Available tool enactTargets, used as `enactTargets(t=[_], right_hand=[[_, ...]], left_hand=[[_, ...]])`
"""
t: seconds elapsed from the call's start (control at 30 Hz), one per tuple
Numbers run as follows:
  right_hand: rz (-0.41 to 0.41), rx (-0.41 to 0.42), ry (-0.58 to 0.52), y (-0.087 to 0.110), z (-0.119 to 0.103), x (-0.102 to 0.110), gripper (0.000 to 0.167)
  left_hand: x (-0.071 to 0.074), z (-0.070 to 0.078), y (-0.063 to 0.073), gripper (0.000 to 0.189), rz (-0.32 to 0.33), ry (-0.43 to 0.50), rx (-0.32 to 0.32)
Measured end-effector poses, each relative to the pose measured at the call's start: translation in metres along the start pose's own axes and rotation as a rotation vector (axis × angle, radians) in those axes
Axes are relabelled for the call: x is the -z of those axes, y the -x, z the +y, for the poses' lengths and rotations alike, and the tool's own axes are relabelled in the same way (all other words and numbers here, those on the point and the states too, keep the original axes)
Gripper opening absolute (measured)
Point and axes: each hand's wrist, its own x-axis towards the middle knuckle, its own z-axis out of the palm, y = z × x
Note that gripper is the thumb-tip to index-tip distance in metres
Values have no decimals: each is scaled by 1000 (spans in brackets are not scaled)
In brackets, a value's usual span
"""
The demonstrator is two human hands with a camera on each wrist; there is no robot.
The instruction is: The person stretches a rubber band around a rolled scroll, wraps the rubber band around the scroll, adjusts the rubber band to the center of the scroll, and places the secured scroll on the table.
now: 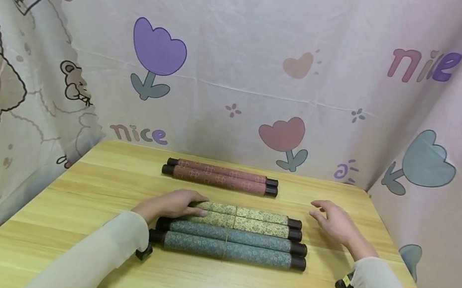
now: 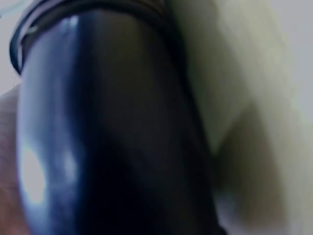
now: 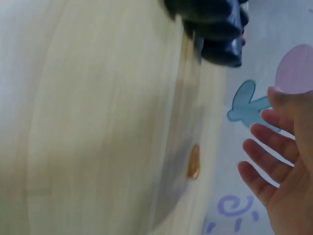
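Observation:
Two yellow floral scrolls (image 1: pixel 260 227) lie side by side, bound with a thin cord, their dark end knobs showing on the right. My left hand (image 1: pixel 176 203) grips their left end, thumb across the front and fingers behind, hiding the left knobs. Directly in front of them is a pair of blue floral scrolls (image 1: pixel 256 255), also tied with cord. A dark, glossy scroll knob (image 2: pixel 117 122) fills most of the left wrist view. To the right of the yellow pair, my right hand (image 1: pixel 338 224) is held apart from them, fingers loosely bent and holding nothing.
Farther back on the wooden table (image 1: pixel 89 182) lie two red patterned scrolls (image 1: pixel 221 178) with black knobs. A printed curtain (image 1: pixel 234 64) hangs behind the table and along both sides. Small black devices (image 1: pixel 344 285) sit at my wrists.

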Motion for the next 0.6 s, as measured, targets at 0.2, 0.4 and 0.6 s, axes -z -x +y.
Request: enactTargets(t=[0.2, 0.4, 0.6], right_hand=[[-25, -44, 1, 3, 18, 1, 46], [-46, -71, 6, 7, 32, -2, 45], [-37, -74, 38, 10, 39, -9, 41]], left_hand=[[1, 1, 0, 61, 0, -1, 9], [1, 1, 0, 61, 4, -6, -4], [-1, 1, 2, 60, -2, 12, -6]])
